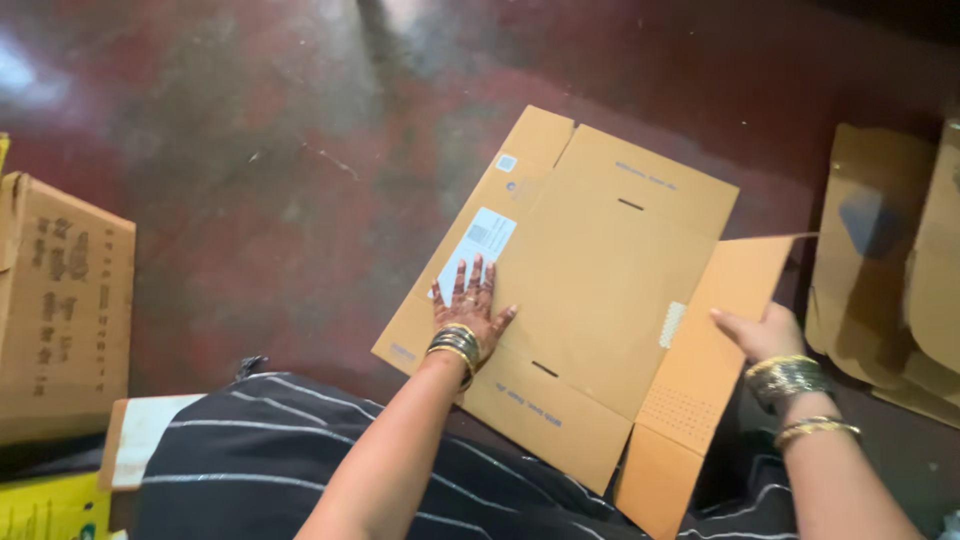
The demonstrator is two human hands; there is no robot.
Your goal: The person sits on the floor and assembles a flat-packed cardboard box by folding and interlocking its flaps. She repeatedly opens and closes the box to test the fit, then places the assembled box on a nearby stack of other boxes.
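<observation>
Both hands are working on a flattened cardboard box (600, 290) lying on the dark red floor (250, 200). The left hand (468, 305) is pressing down flat, fingers spread wide, on the box's near left part, fingertips touching a white label (478, 243). The right hand (762, 332) is gripping the edge of the side flap (735, 300), lifting it off the floor. The box is lying tilted, its long axis running from near left to far right, one corner pointing away. Another cardboard box (60, 310) is standing at the floor's left edge, and more flat cardboard (890, 270) is lying at the right edge.
</observation>
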